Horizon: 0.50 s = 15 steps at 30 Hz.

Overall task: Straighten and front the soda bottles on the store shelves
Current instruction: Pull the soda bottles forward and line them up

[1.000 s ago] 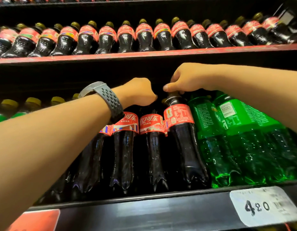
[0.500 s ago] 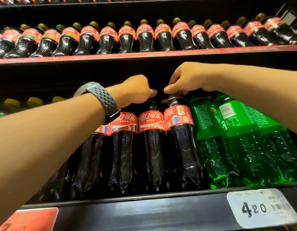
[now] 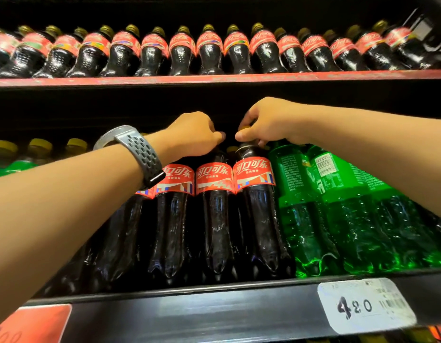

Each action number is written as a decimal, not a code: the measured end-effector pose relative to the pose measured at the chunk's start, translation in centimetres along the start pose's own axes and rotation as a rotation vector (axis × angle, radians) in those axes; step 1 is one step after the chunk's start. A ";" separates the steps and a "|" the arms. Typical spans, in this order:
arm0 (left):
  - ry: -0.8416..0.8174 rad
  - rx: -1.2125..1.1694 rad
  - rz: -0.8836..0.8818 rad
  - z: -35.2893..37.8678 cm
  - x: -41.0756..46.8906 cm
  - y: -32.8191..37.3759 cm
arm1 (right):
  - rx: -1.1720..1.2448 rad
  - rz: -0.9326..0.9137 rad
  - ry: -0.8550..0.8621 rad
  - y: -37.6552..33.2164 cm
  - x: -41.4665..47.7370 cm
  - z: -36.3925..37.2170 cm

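Roughly midway: cola labels [image 3: 176,175] under both hands are faced forward, in line. Right hand [image 3: 268,122] is clamped on the cap of the rightmost cola bottle [image 3: 257,219]; left hand [image 3: 192,137] is curled over the top of the neighbouring cola bottle [image 3: 215,219]. Green bottles [image 3: 338,206] right of the right hand are shown back-label out, judged not yet fronted.

Dim shelves, glare on bottles [image 3: 259,219], blurred, bowed edges.
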<state>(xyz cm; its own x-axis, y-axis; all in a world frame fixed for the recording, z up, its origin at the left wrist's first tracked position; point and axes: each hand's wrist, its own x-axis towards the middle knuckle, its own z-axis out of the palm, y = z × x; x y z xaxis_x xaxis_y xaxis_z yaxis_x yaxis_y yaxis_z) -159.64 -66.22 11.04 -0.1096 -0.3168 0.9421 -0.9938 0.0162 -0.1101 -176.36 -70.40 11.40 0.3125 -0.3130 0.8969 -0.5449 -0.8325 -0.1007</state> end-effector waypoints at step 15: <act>0.218 -0.199 0.232 2.2 -2.2 2.7 | -0.152 0.072 0.382 3.5 -2.5 -3.5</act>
<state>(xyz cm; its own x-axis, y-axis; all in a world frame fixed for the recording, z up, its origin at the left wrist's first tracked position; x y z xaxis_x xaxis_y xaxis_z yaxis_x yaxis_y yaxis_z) -162.00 -67.60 7.93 -0.3127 -0.0744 0.9469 -0.9240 0.2548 -0.2851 -181.72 -70.93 10.35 -0.0258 -0.1522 0.9880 -0.6724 -0.7287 -0.1299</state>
